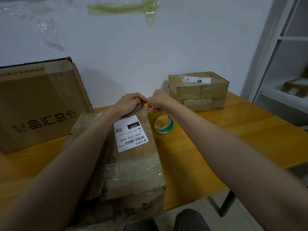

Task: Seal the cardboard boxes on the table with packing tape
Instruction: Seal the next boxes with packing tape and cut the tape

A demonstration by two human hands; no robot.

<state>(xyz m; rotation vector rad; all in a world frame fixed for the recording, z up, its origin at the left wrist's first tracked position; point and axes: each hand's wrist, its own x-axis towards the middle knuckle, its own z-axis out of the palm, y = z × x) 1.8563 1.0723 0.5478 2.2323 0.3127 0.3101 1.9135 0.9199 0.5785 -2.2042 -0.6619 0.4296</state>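
Pressing box (133, 157) far edge, left hand (128, 101) fingers curled over; right hand (157, 101) pinching small pink item, unclear.

White wall (133, 52) bears yellowed tape strips (123, 8) and clear plastic scraps (51, 35). White shelving unit (283, 47) stands right. Orange-yellow wooden tabletop (225, 139) on dark leg (227, 204). Pale floor (221, 219). Dim lighting.

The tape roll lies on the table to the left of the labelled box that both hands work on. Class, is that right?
No. The head view shows the tape roll on the table to the right of the labelled box, not the left. Both hands, left and right, work at its far end.
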